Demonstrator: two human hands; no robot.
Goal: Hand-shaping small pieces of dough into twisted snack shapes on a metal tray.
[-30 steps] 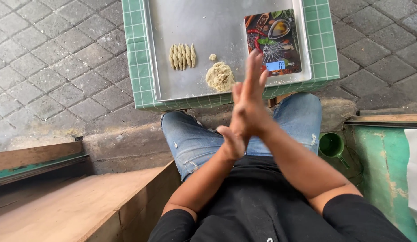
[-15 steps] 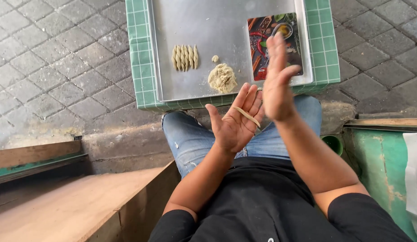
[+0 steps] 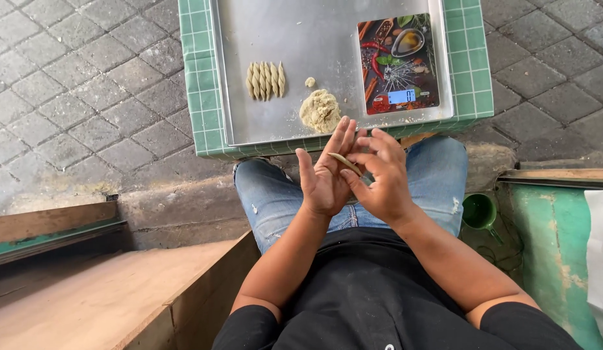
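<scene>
- Biggest worry as I see it: the thin dough strip (image 3: 344, 163) is sitting half loose across the left hand (image 3: 324, 178), over the person's lap rather than over the metal tray (image 3: 327, 39). If the hands are pulling apart too quickly, I'd guess it's dropping onto the jeans (image 3: 275, 201) or the paving.
- It's also looking really skinny, so pressing too hard could be snapping it or flattening it out of shape.
- The hands are working right at the near edge of the tray, so a careless swing could be bumping the dough lump (image 3: 319, 110) or the kitchen scale (image 3: 397, 65) at the tray's right.
- Left hand is lying open, palm up, fingers spread and pointing away from the body. The right hand (image 3: 378, 178) is curling in from the right, fingertips seemingly pinching the strip's right end; can't tell how firmly.
- So the strip is lying between both hands, touching the left fingers, near the lump and well apart from the finished twisted pieces (image 3: 266, 80) farther left on the tray.
</scene>
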